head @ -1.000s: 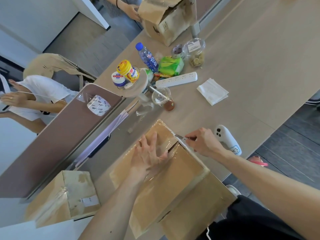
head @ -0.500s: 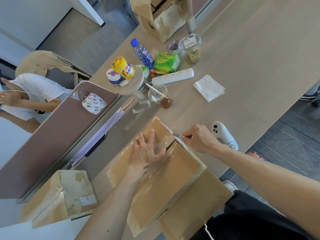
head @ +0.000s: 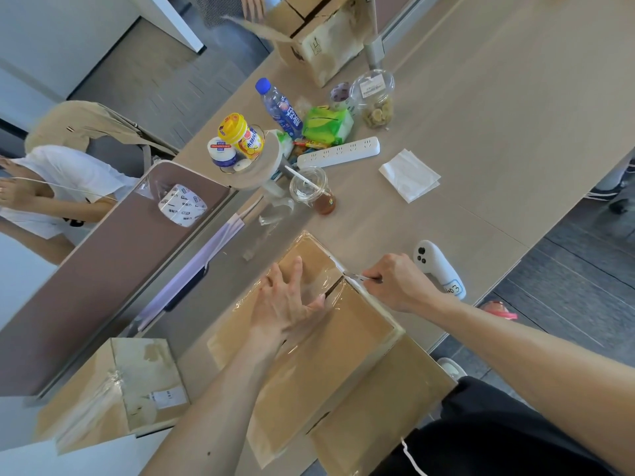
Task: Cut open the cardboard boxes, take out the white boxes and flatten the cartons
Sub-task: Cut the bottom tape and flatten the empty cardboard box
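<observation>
The sealed cardboard box [head: 309, 355] lies at the lower centre of the frame on the near edge of the table [head: 498, 97], wrapped in glossy clear tape. The left hand [head: 285, 304] presses flat on its lid, fingers spread and straight. The right hand [head: 395, 283] is curled tight around a small cutter [head: 355, 276], whose tip meets the taped seam at the box's far edge.

The main hazard is probably the left thumb, which sits just beside the seam the tip is working. If the slick tape gave way suddenly, the cutter could jump toward it. A deep stroke might also score the white boxes inside, which are not visible.

Just beside the right hand, a white controller [head: 439, 269] carries a handwritten tag that seems to end in "03". At lower left, a second carton [head: 113, 389] bears a label too small to read. Farther up, a tape roll [head: 182, 204], a yellow jar [head: 242, 135] and a blue-capped bottle [head: 280, 108] show Chinese print, not legible here.
</observation>
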Available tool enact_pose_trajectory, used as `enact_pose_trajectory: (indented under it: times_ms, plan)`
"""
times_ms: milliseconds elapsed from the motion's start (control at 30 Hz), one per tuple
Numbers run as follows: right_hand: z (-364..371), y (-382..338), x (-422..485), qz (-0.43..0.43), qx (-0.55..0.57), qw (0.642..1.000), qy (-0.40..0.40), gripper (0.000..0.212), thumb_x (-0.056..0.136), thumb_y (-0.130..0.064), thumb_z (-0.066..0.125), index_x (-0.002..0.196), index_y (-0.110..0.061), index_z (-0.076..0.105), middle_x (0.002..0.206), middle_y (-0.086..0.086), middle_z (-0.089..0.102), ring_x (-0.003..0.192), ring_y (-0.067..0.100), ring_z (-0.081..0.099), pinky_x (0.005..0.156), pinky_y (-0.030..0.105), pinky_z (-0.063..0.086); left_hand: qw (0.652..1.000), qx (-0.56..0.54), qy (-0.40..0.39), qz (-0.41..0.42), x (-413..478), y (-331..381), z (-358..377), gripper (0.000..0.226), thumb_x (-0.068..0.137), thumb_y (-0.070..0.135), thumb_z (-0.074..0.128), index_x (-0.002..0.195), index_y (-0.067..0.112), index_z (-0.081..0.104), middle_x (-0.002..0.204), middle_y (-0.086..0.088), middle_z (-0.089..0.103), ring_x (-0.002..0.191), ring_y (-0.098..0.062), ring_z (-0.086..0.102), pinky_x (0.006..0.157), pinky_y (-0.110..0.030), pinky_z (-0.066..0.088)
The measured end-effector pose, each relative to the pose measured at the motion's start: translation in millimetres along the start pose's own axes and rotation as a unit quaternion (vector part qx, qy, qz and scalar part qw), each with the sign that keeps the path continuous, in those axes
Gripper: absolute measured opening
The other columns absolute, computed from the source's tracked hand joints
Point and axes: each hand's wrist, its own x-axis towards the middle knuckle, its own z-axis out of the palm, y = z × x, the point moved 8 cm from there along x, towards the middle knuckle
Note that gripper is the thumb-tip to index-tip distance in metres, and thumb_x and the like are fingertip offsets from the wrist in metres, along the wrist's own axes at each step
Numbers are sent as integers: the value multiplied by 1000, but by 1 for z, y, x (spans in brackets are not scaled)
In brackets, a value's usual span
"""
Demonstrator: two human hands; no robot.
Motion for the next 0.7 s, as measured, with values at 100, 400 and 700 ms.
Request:
enact_pose_trajectory:
  times_ms: [100, 400, 700]
  plan:
    - [-2, 1, -5, 1, 1, 1000, 0, 48, 71, 4, 51, 60, -23, 12, 60, -2, 10, 60, 15, 12, 56, 33, 10, 1000, 1, -7, -2, -1, 0, 1, 109, 70, 83, 15, 160, 22, 12, 153, -36, 28, 133, -54, 41, 112, -50, 33]
    - [-3, 1, -14, 3, -17, 1000, -10, 46, 71, 4, 50, 58, -21, 13, 58, 0, 12, 58, 17, 11, 53, 29, 9, 1000, -4, -20, -8, -4, 2, -3, 116, 62, 82, 6, 161, 21, 9, 154, -36, 26, 135, -53, 38, 114, -49, 31]
    - [-19, 0, -12, -9, -16, 1000, 17, 42, 70, 3, 47, 58, -21, 15, 59, 2, 14, 61, 16, 10, 53, 30, 10, 1000, -11, 0, -15, -1, 1, -2, 112, 66, 82, 10, 160, 21, 14, 152, -32, 30, 129, -51, 42, 112, -49, 34]
